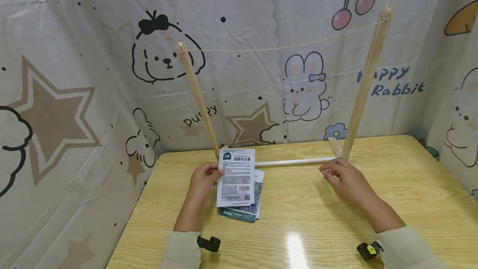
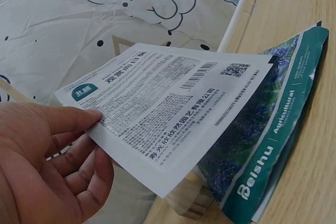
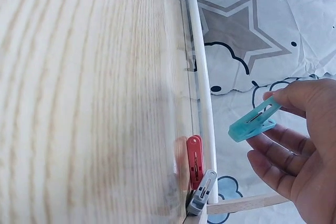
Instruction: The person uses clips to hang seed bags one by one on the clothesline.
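My left hand (image 1: 203, 179) pinches a white printed seed packet (image 1: 236, 177) by its left edge, thumb on top, with the text side up. Under it on the table, a green and purple packet (image 2: 262, 129) marked Beishu lies on at least one more, partly covered. Between thumb and fingers, my right hand (image 1: 345, 179) holds a teal clothespin (image 3: 254, 120), best seen in the right wrist view. That hand hovers near the right end of a white rod (image 1: 295, 162). Near this rod, a red clothespin (image 3: 195, 161) and a grey clothespin (image 3: 202, 192) sit close together.
Two wooden posts, the left post (image 1: 199, 103) and the right post (image 1: 366, 86), stand at the back of the table (image 1: 298, 211). A thin string (image 1: 276, 48) stretches between their tops, sagging slightly. Behind hangs a cartoon-printed cloth (image 1: 242, 7).
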The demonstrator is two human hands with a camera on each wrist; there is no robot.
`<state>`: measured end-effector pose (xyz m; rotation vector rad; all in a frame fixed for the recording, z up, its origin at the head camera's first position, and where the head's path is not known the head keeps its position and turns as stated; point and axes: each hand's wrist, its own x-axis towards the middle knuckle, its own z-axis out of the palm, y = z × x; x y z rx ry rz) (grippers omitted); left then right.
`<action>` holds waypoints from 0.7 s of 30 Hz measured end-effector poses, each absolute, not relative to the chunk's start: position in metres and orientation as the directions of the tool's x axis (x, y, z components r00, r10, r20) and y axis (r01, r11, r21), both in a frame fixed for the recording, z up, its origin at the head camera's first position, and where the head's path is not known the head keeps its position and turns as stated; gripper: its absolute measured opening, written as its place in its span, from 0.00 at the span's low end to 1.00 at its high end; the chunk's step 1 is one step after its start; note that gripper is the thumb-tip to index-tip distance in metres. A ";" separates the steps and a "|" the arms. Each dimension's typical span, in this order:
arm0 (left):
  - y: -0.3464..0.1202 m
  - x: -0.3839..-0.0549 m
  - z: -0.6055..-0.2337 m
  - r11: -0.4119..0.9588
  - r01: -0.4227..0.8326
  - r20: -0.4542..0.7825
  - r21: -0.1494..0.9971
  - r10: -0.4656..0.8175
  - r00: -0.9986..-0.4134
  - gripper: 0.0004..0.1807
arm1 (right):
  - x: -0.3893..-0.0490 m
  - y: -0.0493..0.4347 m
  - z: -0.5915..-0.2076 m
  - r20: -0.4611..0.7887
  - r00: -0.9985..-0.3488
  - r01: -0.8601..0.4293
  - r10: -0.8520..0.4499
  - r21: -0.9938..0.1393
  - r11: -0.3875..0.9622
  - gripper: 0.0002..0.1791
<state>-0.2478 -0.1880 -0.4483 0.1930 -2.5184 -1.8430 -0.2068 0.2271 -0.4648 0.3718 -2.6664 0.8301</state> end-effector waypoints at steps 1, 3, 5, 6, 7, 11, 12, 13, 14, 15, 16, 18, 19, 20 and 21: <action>-0.188 -0.248 -0.447 0.305 -0.086 -0.056 0.949 -0.106 -0.993 0.09 | -0.207 0.227 -0.464 0.383 -0.911 -0.342 -0.151 -0.498 0.797 0.06; -0.188 -0.248 -0.443 0.320 -0.073 -0.043 0.945 -0.101 -0.994 0.09 | -0.206 0.227 -0.463 0.393 -0.906 -0.351 -0.156 -0.495 0.795 0.05; -0.188 -0.248 -0.440 0.325 -0.060 -0.031 0.944 -0.095 -0.995 0.09 | -0.205 0.227 -0.461 0.397 -0.904 -0.358 -0.160 -0.498 0.790 0.05; -0.188 -0.248 -0.439 0.324 -0.057 -0.028 0.944 -0.093 -0.995 0.09 | -0.205 0.227 -0.460 0.398 -0.903 -0.361 -0.161 -0.499 0.788 0.05; -0.188 -0.248 -0.438 0.324 -0.054 -0.025 0.945 -0.093 -0.995 0.09 | -0.205 0.227 -0.459 0.398 -0.903 -0.363 -0.163 -0.502 0.785 0.05; -0.187 -0.248 -0.434 0.321 -0.040 -0.011 0.946 -0.091 -0.996 0.10 | -0.204 0.229 -0.456 0.389 -0.906 -0.363 -0.169 -0.504 0.783 0.05; -0.186 -0.248 -0.434 0.322 -0.037 -0.009 0.946 -0.088 -0.996 0.10 | -0.204 0.230 -0.455 0.388 -0.906 -0.363 -0.170 -0.506 0.782 0.05; -0.186 -0.248 -0.433 0.323 -0.034 -0.007 0.946 -0.086 -0.996 0.10 | -0.204 0.230 -0.454 0.388 -0.906 -0.365 -0.171 -0.507 0.781 0.05; -0.185 -0.248 -0.433 0.325 -0.031 -0.005 0.945 -0.083 -0.997 0.10 | -0.204 0.231 -0.454 0.389 -0.905 -0.366 -0.172 -0.508 0.780 0.05; -0.185 -0.248 -0.432 0.324 -0.031 -0.005 0.946 -0.080 -0.997 0.10 | -0.204 0.231 -0.454 0.391 -0.904 -0.368 -0.172 -0.508 0.779 0.05; -0.184 -0.248 -0.432 0.327 -0.030 -0.004 0.945 -0.079 -0.997 0.10 | -0.204 0.231 -0.453 0.394 -0.902 -0.372 -0.174 -0.508 0.777 0.06; -0.184 -0.248 -0.432 0.332 -0.030 -0.004 0.943 -0.080 -0.997 0.10 | -0.204 0.231 -0.453 0.397 -0.900 -0.378 -0.180 -0.507 0.775 0.07; -0.184 -0.247 -0.431 0.334 -0.028 -0.001 0.942 -0.082 -0.997 0.10 | -0.204 0.231 -0.453 0.398 -0.899 -0.380 -0.182 -0.504 0.776 0.07; -0.183 -0.247 -0.431 0.337 -0.028 0.001 0.941 -0.084 -0.996 0.10 | -0.204 0.231 -0.453 0.397 -0.899 -0.381 -0.184 -0.502 0.777 0.07; -0.183 -0.247 -0.431 0.338 -0.027 0.003 0.941 -0.086 -0.996 0.10 | -0.205 0.231 -0.452 0.397 -0.899 -0.381 -0.186 -0.498 0.779 0.07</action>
